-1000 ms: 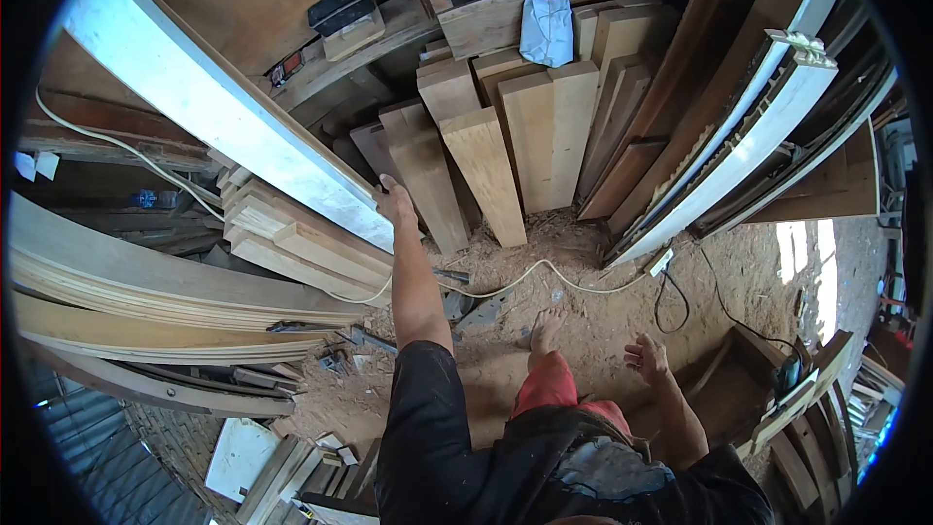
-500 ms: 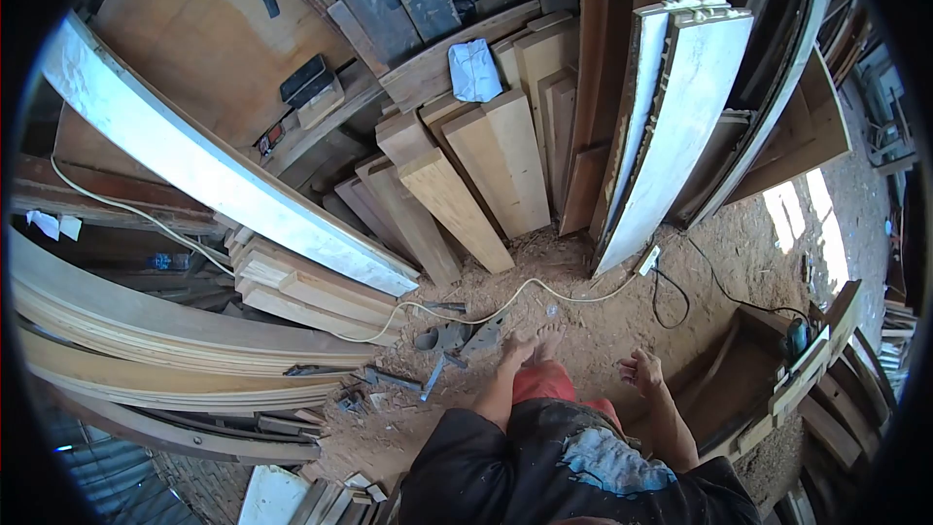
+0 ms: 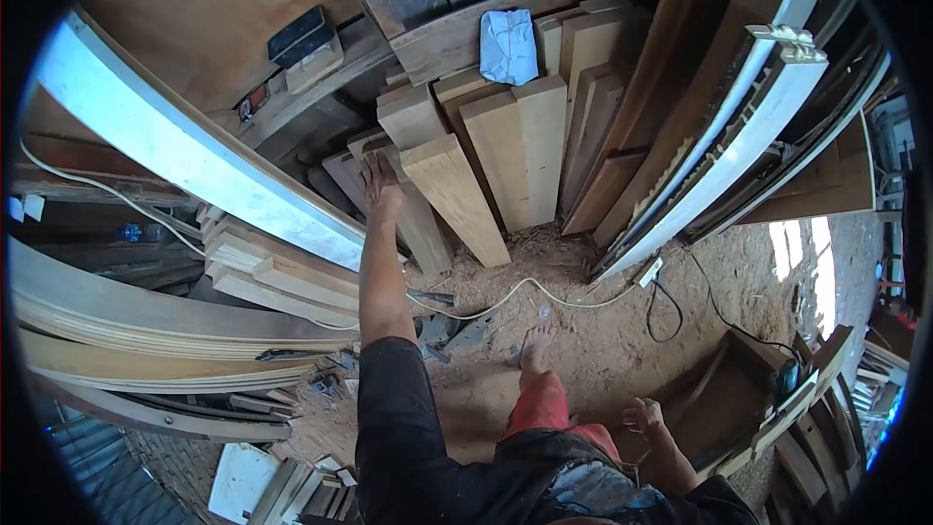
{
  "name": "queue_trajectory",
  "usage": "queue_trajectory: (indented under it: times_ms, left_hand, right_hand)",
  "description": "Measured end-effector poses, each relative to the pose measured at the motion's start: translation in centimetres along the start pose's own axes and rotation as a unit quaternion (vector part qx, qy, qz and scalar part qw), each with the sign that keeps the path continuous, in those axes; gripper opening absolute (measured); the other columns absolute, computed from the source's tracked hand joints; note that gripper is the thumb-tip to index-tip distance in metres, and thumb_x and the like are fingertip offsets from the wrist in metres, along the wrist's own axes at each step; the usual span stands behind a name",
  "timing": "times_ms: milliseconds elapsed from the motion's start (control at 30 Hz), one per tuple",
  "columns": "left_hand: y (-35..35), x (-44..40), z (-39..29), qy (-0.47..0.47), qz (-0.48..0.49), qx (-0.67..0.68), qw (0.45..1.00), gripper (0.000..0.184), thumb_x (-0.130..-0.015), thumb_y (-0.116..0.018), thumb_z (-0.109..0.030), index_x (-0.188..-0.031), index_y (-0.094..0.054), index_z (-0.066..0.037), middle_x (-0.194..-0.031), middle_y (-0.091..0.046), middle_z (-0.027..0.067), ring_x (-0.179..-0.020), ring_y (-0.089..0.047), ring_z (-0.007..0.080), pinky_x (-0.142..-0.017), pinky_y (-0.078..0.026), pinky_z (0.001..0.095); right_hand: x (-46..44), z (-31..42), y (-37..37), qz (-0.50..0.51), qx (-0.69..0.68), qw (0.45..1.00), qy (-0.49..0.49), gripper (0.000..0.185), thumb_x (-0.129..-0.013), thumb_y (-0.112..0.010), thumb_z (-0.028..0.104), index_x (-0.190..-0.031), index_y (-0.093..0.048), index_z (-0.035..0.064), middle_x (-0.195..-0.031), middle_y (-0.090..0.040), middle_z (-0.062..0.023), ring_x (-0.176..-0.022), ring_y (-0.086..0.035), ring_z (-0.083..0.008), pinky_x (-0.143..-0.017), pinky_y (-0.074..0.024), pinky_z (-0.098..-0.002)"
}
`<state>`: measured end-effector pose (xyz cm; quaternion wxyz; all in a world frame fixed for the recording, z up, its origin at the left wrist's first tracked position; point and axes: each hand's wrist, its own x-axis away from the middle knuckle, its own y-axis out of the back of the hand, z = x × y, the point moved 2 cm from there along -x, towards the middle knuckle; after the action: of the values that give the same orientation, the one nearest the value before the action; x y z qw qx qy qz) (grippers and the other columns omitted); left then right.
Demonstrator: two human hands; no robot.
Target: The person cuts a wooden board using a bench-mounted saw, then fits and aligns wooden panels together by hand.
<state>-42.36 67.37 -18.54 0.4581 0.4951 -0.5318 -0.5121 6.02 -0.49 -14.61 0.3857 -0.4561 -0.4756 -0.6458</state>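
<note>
My left hand (image 3: 380, 183) reaches forward with its fingers stretched over the upper end of a grey-brown wooden plank (image 3: 418, 224). The fingers lie on the wood rather than wrap round it. Beside it, to the right, leans a thicker pale wooden board (image 3: 452, 196). Two wider light boards (image 3: 515, 151) stand further right, with a crumpled white-blue packet (image 3: 508, 47) behind their tops. My right hand (image 3: 642, 417) hangs low by my right side, holding nothing, its fingers loosely bent and apart.
A long white curved panel (image 3: 209, 151) slants across the left. Stacked timber (image 3: 277, 272) lies below it. A pale cable (image 3: 530, 282) runs over the sawdust-covered floor to a socket block (image 3: 649, 270). A wooden box-like frame (image 3: 724, 389) stands at right.
My left hand has gone from low by my legs up and forward onto the plank. My right hand stays low at my side. The view has shifted slightly.
</note>
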Motion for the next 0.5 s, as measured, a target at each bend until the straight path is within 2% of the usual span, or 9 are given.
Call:
queue_trajectory:
  times_ms: [67,167,267,300,400,433,500]
  left_hand:
    - [2.4,-2.0,-1.6,-0.002,0.085,-0.044,0.995,0.093,-0.079,-0.074,-0.019,-0.156,-0.025,0.000,-0.164,-0.022,0.0221,-0.153,-0.016,0.0418,-0.123,-0.022,0.0520]
    - [-1.2,-4.9,-0.4,-0.029,0.121,-0.103,0.987,0.096,-0.083,-0.072,-0.034,-0.158,-0.021,-0.003,-0.166,-0.019,0.0206,-0.154,-0.015,0.0408,-0.122,-0.022,0.0547]
    - [0.1,-4.7,-1.5,-0.019,0.149,-0.060,0.987,0.098,-0.084,-0.067,-0.048,-0.159,-0.020,-0.007,-0.166,-0.018,0.0201,-0.154,-0.014,0.0412,-0.121,-0.020,0.0592]
    - [-0.4,-4.5,-1.2,-0.025,0.150,-0.098,0.983,0.100,-0.082,-0.063,-0.058,-0.160,-0.020,-0.010,-0.166,-0.018,0.0198,-0.154,-0.014,0.0425,-0.120,-0.019,0.0621]
    - [-0.4,-3.1,-1.3,0.002,0.082,-0.040,0.996,0.098,-0.083,-0.064,-0.053,-0.159,-0.021,-0.010,-0.166,-0.019,0.0192,-0.154,-0.014,0.0433,-0.120,-0.019,0.0629]
    - [-0.3,-2.9,-0.9,-0.005,0.066,-0.032,0.997,0.095,-0.083,-0.064,-0.049,-0.159,-0.022,-0.010,-0.165,-0.020,0.0191,-0.153,-0.014,0.0447,-0.121,-0.017,0.0622]
    - [0.8,-2.8,0.0,0.018,0.084,-0.051,0.995,0.094,-0.083,-0.064,-0.046,-0.159,-0.021,-0.011,-0.166,-0.019,0.0192,-0.153,-0.012,0.0453,-0.121,-0.012,0.0619]
  right_hand:
    - [-0.2,0.6,-0.1,0.001,0.007,1.000,0.018,0.035,-0.104,-0.050,0.034,-0.113,-0.059,0.0015,-0.093,-0.072,-0.0162,-0.069,-0.069,-0.0242,-0.059,-0.0580,-0.0379]
    - [0.1,1.5,-0.4,0.008,-0.007,0.999,0.039,0.037,-0.102,-0.052,0.037,-0.115,-0.058,0.0018,-0.095,-0.072,-0.0160,-0.071,-0.070,-0.0234,-0.060,-0.0582,-0.0380]
    - [0.8,2.2,-1.0,-0.001,0.004,0.999,0.033,0.039,-0.101,-0.054,0.037,-0.116,-0.058,0.0017,-0.096,-0.072,-0.0161,-0.071,-0.070,-0.0234,-0.060,-0.0582,-0.0376]
    - [0.8,1.6,-1.1,0.002,-0.003,1.000,0.017,0.039,-0.101,-0.054,0.037,-0.116,-0.058,0.0018,-0.097,-0.072,-0.0162,-0.071,-0.070,-0.0235,-0.061,-0.0582,-0.0376]
    - [0.1,1.8,-2.1,0.007,-0.018,1.000,-0.003,0.039,-0.101,-0.054,0.037,-0.118,-0.058,0.0023,-0.098,-0.072,-0.0163,-0.072,-0.070,-0.0236,-0.061,-0.0583,-0.0375]
    - [0.3,1.9,-2.8,0.009,-0.012,1.000,-0.004,0.038,-0.101,-0.054,0.037,-0.118,-0.058,0.0025,-0.099,-0.072,-0.0162,-0.072,-0.071,-0.0236,-0.061,-0.0584,-0.0375]
    - [0.1,2.5,-3.9,0.022,0.000,1.000,0.008,0.038,-0.101,-0.054,0.036,-0.119,-0.057,0.0030,-0.100,-0.072,-0.0164,-0.073,-0.071,-0.0239,-0.062,-0.0586,-0.0380]
